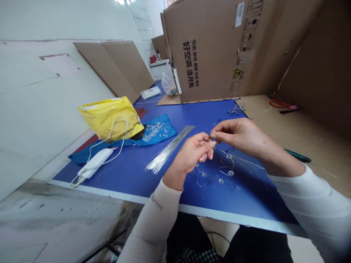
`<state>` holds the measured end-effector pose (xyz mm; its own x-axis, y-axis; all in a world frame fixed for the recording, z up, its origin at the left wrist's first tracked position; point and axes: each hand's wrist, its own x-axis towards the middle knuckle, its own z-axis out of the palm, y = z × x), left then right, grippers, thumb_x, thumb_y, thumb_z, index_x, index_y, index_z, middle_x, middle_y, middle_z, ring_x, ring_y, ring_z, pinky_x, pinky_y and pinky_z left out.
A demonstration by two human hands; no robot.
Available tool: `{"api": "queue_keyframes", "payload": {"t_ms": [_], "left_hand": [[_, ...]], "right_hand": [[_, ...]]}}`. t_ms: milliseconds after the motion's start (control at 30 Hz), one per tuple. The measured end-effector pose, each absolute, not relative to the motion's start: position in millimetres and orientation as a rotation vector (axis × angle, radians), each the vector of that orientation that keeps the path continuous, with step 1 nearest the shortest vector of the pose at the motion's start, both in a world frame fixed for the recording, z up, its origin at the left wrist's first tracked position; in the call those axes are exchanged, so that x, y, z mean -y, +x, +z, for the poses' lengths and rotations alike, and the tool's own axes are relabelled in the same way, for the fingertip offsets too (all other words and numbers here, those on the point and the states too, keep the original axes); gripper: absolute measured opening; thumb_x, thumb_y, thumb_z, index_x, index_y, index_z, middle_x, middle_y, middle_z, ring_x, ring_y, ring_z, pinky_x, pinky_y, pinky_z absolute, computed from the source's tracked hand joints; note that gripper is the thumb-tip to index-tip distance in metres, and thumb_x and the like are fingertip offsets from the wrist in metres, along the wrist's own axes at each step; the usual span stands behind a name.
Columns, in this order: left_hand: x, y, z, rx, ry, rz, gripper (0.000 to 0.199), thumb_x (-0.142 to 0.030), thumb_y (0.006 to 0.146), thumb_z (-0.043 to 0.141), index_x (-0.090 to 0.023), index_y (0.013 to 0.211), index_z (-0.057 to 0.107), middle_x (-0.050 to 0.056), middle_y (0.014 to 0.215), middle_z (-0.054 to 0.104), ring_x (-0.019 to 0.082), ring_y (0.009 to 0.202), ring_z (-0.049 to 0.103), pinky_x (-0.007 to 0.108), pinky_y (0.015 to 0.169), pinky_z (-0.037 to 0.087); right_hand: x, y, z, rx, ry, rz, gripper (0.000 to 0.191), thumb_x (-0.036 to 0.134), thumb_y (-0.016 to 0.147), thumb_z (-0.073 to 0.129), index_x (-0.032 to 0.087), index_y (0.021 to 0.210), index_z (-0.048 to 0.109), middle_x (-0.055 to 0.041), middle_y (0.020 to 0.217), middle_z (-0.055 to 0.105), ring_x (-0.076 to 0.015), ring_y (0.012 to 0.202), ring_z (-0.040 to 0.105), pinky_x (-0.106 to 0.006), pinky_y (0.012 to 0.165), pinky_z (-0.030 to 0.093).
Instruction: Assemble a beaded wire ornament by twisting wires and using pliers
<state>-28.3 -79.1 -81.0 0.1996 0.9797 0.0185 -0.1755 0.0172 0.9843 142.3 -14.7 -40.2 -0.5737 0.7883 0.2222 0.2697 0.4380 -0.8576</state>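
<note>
Beaded wire (pixel 221 180) sits right of middle on the bench (pixel 120 175), toward its near edge; can't tell if all of it touches the top. At least five clear beads on it, spaced apart, thin wire curling loose around them. Left hand (pixel 196 149): thumb and forefinger pinched tight. Right hand (pixel 238 135): same, tips meeting the left's; the bit gripped is too small to make out, likely wire. I'd call it partway: several beads on, loops look unfinished. Unused so far: loose beads (pixel 156 130) on blue cloth (pixel 170 126) by the bench's left edge, straight-wire bundle (pixel 170 148) mid-bench.
</note>
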Motion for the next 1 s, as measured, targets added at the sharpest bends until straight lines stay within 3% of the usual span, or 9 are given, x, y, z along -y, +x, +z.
{"api": "queue_keyframes", "payload": {"t_ms": [433, 700, 1000], "left_hand": [[80.6, -28.1, -80.7, -0.953, 1.178, 1.164, 0.033, -0.042, 0.084, 0.075, -0.020, 0.083, 0.051, -0.005, 0.056, 0.061, 0.002, 0.039, 0.032, 0.019, 0.042, 0.020], [79.1, -28.7, -78.0, -0.985, 1.138, 1.157, 0.036, -0.043, 0.081, 0.078, -0.020, 0.083, 0.051, -0.006, 0.055, 0.060, 0.002, 0.040, 0.030, 0.019, 0.043, 0.018], [78.0, -30.2, -78.5, -1.007, 1.118, 1.126, 0.039, -0.044, 0.080, 0.081, -0.020, 0.083, 0.051, -0.006, 0.055, 0.059, 0.002, 0.040, 0.031, 0.018, 0.043, 0.018]], "right_hand": [[13.7, 143.2, -37.9, 2.112, -0.859, 1.048, 0.027, 0.045, 0.082, 0.065, 0.023, 0.069, 0.073, -0.0023, 0.069, 0.072, -0.0170, 0.066, 0.061, -0.032, 0.065, 0.047], [3.9, 147.2, -44.0, 2.134, -0.888, 1.115, 0.049, 0.059, 0.091, 0.054, 0.020, 0.067, 0.069, -0.0030, 0.064, 0.064, -0.0128, 0.056, 0.048, -0.027, 0.051, 0.035], [-0.9, 143.7, -48.3, 2.039, -0.857, 1.249, 0.037, 0.056, 0.075, 0.075, 0.019, 0.071, 0.072, 0.0010, 0.062, 0.061, -0.0106, 0.056, 0.045, -0.026, 0.052, 0.033]]}}
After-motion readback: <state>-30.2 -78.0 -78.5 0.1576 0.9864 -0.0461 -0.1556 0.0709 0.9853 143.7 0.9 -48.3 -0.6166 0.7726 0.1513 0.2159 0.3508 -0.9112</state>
